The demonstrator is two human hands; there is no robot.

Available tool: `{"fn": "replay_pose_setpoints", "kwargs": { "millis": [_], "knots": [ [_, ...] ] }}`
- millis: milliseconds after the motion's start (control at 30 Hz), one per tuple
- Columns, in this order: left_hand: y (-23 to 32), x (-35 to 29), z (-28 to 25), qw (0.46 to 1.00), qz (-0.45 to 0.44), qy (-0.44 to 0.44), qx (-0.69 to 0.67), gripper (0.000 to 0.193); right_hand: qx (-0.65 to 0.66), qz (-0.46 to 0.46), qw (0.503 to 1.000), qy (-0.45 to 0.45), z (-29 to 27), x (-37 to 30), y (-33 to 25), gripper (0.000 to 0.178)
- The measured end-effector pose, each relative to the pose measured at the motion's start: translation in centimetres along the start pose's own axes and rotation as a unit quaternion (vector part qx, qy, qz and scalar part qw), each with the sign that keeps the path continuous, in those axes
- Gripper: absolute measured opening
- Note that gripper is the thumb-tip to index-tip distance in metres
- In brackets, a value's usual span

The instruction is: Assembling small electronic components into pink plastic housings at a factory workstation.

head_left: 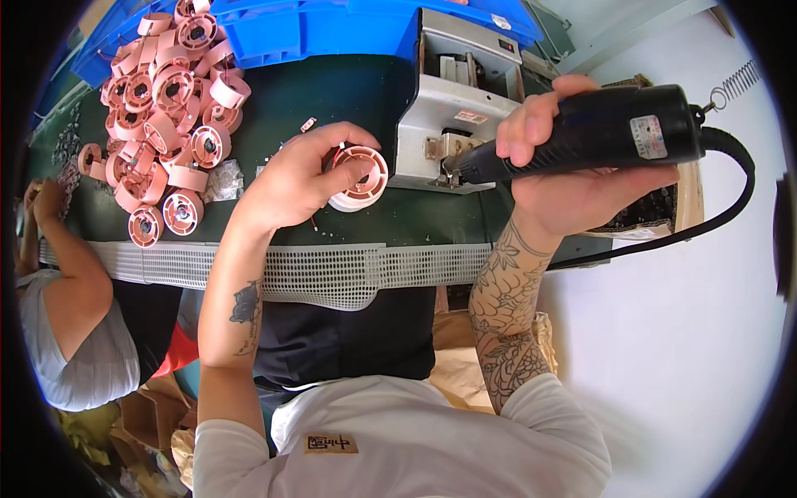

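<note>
My left hand (309,174) grips a round pink plastic housing (365,176) with a spoked inside, thumb over its rim, above the green tabletop. In my right hand (548,158) is a black electric screwdriver (614,133), held level with its cable trailing off the right end. Its tip reaches the front of a grey metal screw feeder box (461,104); the exact contact point is too small to make out. The housing is just left of that box. A large heap of similar pink housings (170,108) lies to the left, some with dark centres showing.
Blue plastic bins (290,29) stand along the back. White mesh (324,270) runs along the table's front edge. A small clear bag (224,181) lies beside the heap. A coiled spring (739,79) holds the screwdriver's end. At far left, another person's hands (48,199) work near small loose parts.
</note>
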State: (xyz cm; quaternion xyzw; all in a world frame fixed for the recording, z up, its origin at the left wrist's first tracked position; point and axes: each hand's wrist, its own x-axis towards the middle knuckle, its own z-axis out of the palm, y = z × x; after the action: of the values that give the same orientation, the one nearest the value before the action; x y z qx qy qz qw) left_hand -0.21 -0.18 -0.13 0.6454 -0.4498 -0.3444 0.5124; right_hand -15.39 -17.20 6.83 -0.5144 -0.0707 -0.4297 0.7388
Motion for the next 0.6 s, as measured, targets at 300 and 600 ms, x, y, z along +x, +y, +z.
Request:
{"fn": "replay_pose_setpoints", "kwargs": {
  "millis": [300,600],
  "knots": [
    [-0.4,0.3,-0.1,0.999,0.027,-0.014,0.012,0.022,0.083,0.052,0.965,-0.244,1.5,0.5,-0.7,0.101],
    [-0.3,0.1,-0.1,0.999,0.033,-0.013,-0.037,0.020,-0.010,0.098,0.960,-0.264,4.0,1.8,1.5,0.114]
  ]
}}
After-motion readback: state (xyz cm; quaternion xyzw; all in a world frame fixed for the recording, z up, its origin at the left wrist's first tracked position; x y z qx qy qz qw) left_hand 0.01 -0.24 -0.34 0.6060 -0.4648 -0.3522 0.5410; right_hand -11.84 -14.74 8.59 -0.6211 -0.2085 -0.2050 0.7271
